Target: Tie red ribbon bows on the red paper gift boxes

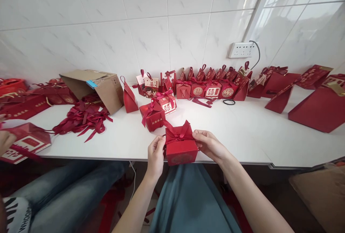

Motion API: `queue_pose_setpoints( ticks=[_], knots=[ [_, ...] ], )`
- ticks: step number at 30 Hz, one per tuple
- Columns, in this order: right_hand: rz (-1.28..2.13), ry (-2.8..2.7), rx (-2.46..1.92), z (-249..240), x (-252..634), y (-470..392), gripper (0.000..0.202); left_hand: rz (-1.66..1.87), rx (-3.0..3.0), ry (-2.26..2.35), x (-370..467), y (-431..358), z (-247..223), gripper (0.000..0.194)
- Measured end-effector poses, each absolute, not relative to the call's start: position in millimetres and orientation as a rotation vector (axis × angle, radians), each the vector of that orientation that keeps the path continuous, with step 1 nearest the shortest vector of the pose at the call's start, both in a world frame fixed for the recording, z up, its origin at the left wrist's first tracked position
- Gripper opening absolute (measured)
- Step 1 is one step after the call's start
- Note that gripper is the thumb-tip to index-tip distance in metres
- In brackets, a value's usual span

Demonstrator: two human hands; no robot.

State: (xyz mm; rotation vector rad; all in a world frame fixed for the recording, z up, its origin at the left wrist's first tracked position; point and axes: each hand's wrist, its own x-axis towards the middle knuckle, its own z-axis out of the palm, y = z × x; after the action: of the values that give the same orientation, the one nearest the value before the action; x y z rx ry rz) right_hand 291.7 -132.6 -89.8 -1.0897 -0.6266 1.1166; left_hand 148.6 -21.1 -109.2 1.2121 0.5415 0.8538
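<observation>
A small red gift box [182, 152] with a dark red ribbon bow [181, 134] on top is at the table's front edge. My left hand [156, 155] pinches the box's upper left side, thumb and fingers together. On the other side, my right hand [211, 146] has its fingers closed at the upper right corner, by the ribbon. Just behind the held box stand a red box with a ribbon [153, 118] and a white-and-red box [167, 104], both upright.
A cardboard box [109, 91] lies open behind a pile of red ribbons [83, 120]. Red gift boxes [198, 90] line the wall. Large red boxes [315, 107] stand right. At left, another person's hand [5, 141] touches a red box [29, 139]. A black ring [229, 102] lies behind.
</observation>
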Motion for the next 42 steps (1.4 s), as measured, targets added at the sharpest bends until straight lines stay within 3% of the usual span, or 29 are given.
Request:
queue_pose_setpoints(
  ticks=[8,12,16,19,22,28,34,39,42],
  knots=[
    [1.08,-0.639,-1.129,-94,296,-136,0.044,0.735,1.275,0.582,149,-13,-106,0.037],
    [0.887,-0.746,-1.343,-90,293,-151,0.042,0.689,1.513,0.607,135,-4,-101,0.033],
    [0.531,-0.72,-1.517,-95,290,-155,0.04,0.615,1.715,0.557,125,-7,-91,0.056],
    [0.345,-0.658,-1.498,-105,286,-152,0.048,0.452,1.733,0.461,127,-7,-86,0.055],
    [0.397,-0.685,-1.477,-110,276,-158,0.05,0.435,1.77,0.436,133,2,-88,0.053],
    [0.342,-0.654,-1.569,-103,262,-192,0.035,1.057,1.798,0.819,139,13,-94,0.035],
    [0.167,-0.77,-1.598,-103,275,-193,0.033,0.878,1.759,0.69,130,-8,-87,0.028],
    [0.283,-0.861,-1.631,-94,279,-177,0.038,0.827,1.768,0.798,132,-15,-81,0.026],
    [0.466,-0.871,-1.733,-84,277,-172,0.05,0.712,1.831,0.771,135,-16,-76,0.038]
  ],
)
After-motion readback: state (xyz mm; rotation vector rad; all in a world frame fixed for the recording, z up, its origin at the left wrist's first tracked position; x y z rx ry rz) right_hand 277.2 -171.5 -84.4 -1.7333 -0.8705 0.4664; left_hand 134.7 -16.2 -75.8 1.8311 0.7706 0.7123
